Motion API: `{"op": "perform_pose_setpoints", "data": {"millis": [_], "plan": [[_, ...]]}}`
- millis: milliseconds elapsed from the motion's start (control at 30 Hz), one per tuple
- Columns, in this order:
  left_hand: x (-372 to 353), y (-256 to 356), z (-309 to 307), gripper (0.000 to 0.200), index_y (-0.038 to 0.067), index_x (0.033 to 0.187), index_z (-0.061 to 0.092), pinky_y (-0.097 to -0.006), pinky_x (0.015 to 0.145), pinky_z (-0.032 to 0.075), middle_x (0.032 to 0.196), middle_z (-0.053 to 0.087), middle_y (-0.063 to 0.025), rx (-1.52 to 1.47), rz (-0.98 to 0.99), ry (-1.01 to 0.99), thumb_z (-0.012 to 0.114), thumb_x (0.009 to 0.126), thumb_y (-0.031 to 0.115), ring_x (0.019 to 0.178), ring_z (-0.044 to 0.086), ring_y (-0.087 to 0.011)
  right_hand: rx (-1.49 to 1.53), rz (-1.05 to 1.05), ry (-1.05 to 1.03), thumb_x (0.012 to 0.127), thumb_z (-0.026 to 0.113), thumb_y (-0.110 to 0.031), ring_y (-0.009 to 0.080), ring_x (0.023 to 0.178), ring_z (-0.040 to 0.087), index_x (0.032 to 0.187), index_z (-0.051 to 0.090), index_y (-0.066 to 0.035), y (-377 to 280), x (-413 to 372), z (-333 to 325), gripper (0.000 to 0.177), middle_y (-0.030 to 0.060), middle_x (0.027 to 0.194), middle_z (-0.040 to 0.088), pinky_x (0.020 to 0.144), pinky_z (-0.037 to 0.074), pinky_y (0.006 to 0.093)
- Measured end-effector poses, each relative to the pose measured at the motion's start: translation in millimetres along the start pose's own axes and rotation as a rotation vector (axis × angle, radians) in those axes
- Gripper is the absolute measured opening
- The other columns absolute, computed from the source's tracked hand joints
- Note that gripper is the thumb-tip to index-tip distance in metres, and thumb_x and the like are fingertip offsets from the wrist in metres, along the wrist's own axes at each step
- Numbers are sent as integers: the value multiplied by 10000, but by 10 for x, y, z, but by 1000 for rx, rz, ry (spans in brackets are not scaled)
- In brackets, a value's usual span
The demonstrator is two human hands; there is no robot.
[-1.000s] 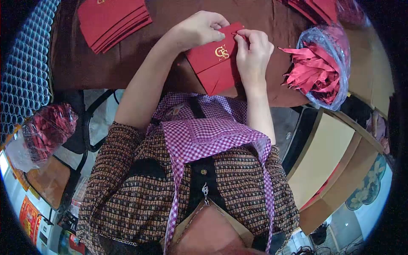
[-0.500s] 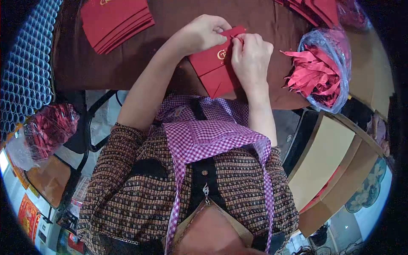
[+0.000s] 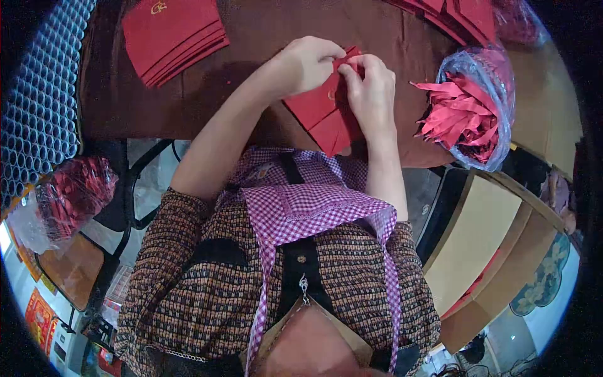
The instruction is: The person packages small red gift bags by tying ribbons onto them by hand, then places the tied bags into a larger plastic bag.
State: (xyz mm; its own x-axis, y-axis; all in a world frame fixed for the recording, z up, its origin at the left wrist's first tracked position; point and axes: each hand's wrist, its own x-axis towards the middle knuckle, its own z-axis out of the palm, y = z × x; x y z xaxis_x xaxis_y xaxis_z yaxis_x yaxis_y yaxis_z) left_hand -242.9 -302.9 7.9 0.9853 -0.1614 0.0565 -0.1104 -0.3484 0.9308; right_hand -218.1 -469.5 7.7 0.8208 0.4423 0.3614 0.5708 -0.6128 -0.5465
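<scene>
A red envelope with a gold printed mark lies slanted at the near edge of the table, its lower end towards my apron. At its far end, my left hand is closed, thumb and fingers pinching the top edge. My right hand pinches the same end from the right, close against the left fingertips. Whether a ribbon is between the fingers is hidden. The envelope's lower part shows a fold line and a short slit. My right hand covers part of the gold mark.
A stack of red envelopes lies at the far left of the brown tablecloth. To the right stands a plastic bag of red ribbons. More red pieces lie at the far right. A cardboard box stands below the table.
Both hands still pinch the envelope's far end. The envelope has shifted slightly towards me and right, and my left hand now reaches further over it. The whole view has tilted slightly.
</scene>
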Motion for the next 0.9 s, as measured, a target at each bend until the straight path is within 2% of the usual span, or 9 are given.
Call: {"op": "perform_pose_setpoints", "data": {"millis": [33,100,167,233,300,367,467,700,900], "plan": [[-5,35,-63,305,-75,1050,569,-283,808,464,941,646,-152,53,50,-102,468,775,9,902,598,-186,0,-1,1,728,662,-112,297,721,611,858,597,4,5,3,-40,186,154,791,623,664,470,376],[1,-8,-75,299,-83,1049,565,-277,803,463,957,639,-157,-92,-41,-135,462,783,5,899,595,-180,190,91,-109,719,666,-96,266,747,624,948,602,-11,-81,61,-174,253,153,799,625,670,489,347],[-2,-8,-94,289,-89,1043,564,-270,798,463,974,634,-157,-277,-133,-182,471,791,19,888,588,-168,235,49,-175,739,646,-105,250,764,629,1007,596,-32,-27,101,-239,283,136,817,634,698,488,339],[9,44,-70,255,-66,995,587,-281,783,465,931,638,-151,-200,-113,-126,502,776,33,847,597,-184,213,-30,-269,772,607,-106,256,778,631,1020,588,-19,-46,140,-350,264,132,857,642,706,490,332],[23,38,-57,225,-1,945,632,-338,777,471,897,632,-177,122,14,-105,520,757,50,845,608,-290,229,-72,-263,808,553,-97,283,745,628,995,585,-7,20,184,-361,210,152,815,634,682,483,342],[24,-6,-8,196,17,915,637,-350,769,472,888,624,-159,121,13,-108,535,755,62,842,597,-299,124,-25,-425,821,510,-74,320,713,617,958,583,-1,38,221,-410,172,184,749,612,652,472,360],[38,-58,71,190,10,931,619,-335,725,470,833,583,-139,158,215,-76,557,753,40,789,585,-283,52,32,-383,830,477,-92,349,699,602,911,587,2,-5,205,-378,166,202,708,591,636,462,379],[9,-104,178,186,22,926,617,-362,704,472,824,570,-97,318,319,-9,593,743,47,782,575,-287,58,98,-329,824,473,-117,341,688,604,887,593,2,22,164,-349,181,200,709,593,642,470,383],[-1,-164,227,51,54,787,602,-361,666,435,762,541,-80,330,399,97,572,777,93,732,550,-255,43,67,-419,798,484,-101,339,672,606,883,583,0,19,219,-427,165,200,691,592,632,471,375]]}}
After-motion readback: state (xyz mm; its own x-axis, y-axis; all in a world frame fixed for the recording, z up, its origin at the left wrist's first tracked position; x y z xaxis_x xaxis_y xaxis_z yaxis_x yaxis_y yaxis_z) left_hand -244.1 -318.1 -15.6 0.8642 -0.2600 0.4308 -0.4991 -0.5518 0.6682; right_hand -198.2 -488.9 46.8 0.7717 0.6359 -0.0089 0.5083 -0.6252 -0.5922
